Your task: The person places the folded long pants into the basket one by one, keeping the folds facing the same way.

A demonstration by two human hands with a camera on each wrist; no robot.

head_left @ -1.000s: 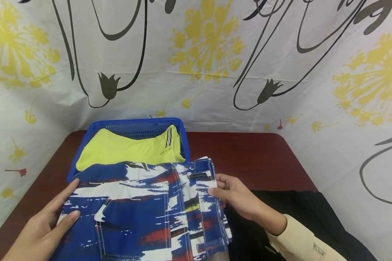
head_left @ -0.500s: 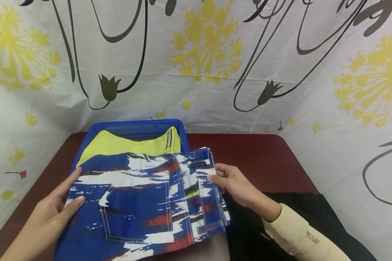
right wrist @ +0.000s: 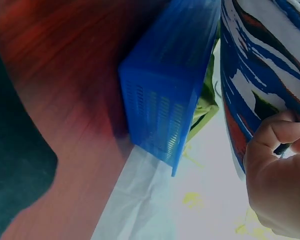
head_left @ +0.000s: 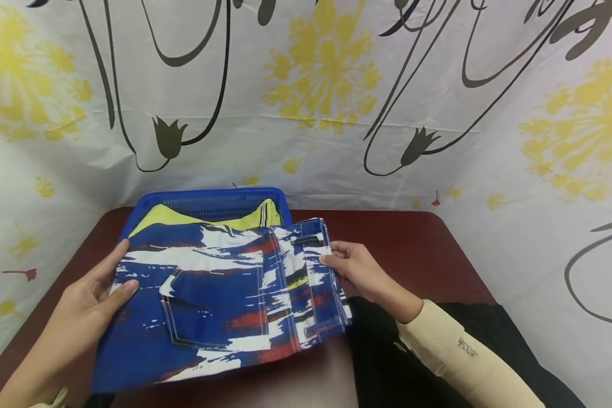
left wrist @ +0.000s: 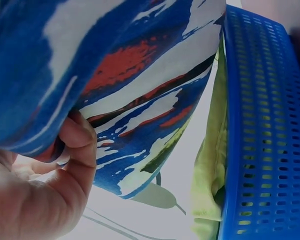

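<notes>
Folded shorts (head_left: 214, 300) patterned in blue, white and red hang between my two hands, with a stitched back pocket facing up. My left hand (head_left: 86, 306) grips their left edge, thumb on top and fingers underneath. At the waistband end, my right hand (head_left: 362, 269) pinches the right edge with its fingers curled beneath. Behind and partly under the shorts in the head view stands a blue plastic basket (head_left: 209, 195). Inside it lies a folded yellow garment (head_left: 163, 218), mostly hidden by the shorts. Both wrist views show the shorts held above the basket's rim.
A dark red-brown table (head_left: 387, 243) carries everything. Black cloth (head_left: 428, 340) lies on its right side, under my right forearm. A white sheet printed with flowers (head_left: 306, 141) rises behind the table and along both sides.
Both hands have moved the shorts forward, away from me and over the basket, covering more of the yellow garment. The grip of each hand stays the same.
</notes>
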